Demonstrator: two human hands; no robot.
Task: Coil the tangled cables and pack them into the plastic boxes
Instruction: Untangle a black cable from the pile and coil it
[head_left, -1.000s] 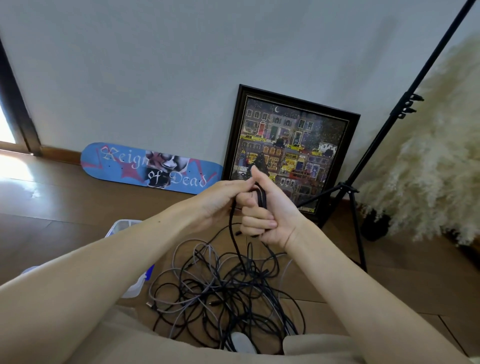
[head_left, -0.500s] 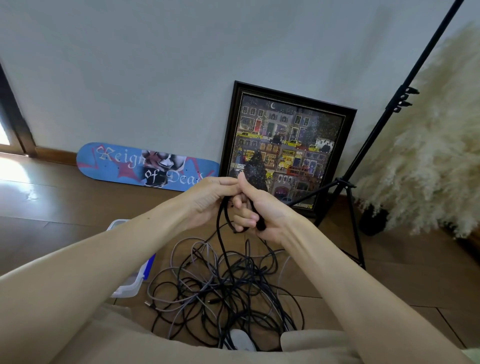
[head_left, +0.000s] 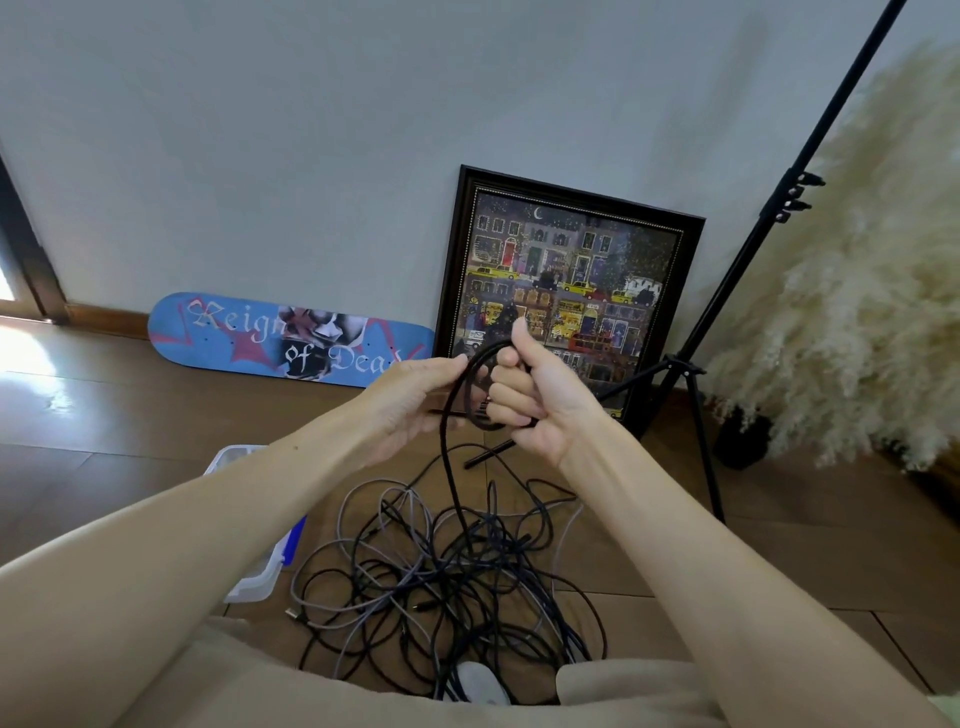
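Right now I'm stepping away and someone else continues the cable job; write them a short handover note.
Right grip holds a small loop of the black cable, fingers curled round it.
Left grip pinches the same cable beside it.
Tangled pile lies beneath them; plastic box sits left, contents hidden.
Done: first loop started.
Left: finish this coil, untangle the rest, pack.

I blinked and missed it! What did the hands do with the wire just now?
The left hand brought the cable round into a loop against the right hand, which was already gripping the cable's end. Both hands kept hold of the cable; nothing was let go. The pile and box stayed put.
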